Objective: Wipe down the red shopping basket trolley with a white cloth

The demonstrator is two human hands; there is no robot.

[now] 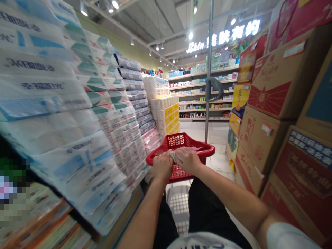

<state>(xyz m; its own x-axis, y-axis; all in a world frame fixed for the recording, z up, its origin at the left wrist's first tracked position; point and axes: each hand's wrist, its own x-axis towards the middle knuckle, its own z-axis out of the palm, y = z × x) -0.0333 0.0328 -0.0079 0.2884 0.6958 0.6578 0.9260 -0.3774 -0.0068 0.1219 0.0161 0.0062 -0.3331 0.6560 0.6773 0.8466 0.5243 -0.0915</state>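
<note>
Left hand [162, 166] and right hand [188, 159] are clenching the cart [205, 149] by its near rim; it's wanting straight, gentle steering, clearing packs [121, 138] left of it and boxes [259, 145] right.

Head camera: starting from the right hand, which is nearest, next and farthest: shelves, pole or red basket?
1. The basket, under the right hand, touching it.
2. The pole, ahead, past the basket.
3. The shelves, far back at the aisle's end.

tiled floor [218, 137] bears the red cart [192, 144] and stacked boxes [256, 145].
</note>
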